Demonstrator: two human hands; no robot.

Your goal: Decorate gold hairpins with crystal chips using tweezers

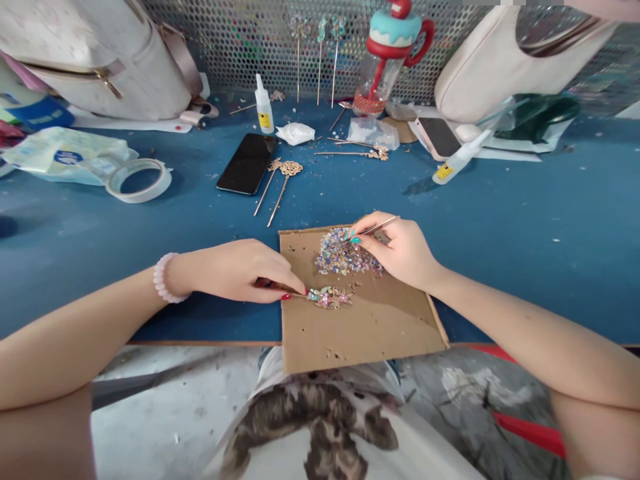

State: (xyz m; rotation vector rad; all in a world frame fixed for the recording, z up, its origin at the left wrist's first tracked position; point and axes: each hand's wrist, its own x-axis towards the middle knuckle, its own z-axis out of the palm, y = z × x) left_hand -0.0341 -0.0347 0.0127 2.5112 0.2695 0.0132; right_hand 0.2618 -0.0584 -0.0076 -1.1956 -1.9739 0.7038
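A piece of cardboard (pixel 320 340) lies at the table's front edge, partly overhanging it. On its upper part is a pile of small glittering rhinestones (pixel 333 257). My right hand (pixel 400 247) pinches thin metal tweezers (pixel 381 225), their tip down at the pile. My left hand (pixel 250 273) is closed on the stem of a hairpin, whose decorated head (pixel 330 297) with pink and pale blue pieces rests just above or on the cardboard below the pile; exact contact cannot be told.
Beyond the cardboard lie two gold hairpins (pixel 286 190), a black phone (pixel 247 163), a tape roll (pixel 139 180) and glue bottles (pixel 264 107). Bags (pixel 110 60), a red-handled cup (pixel 385 60) and a perforated metal panel (pixel 240 47) stand at the back.
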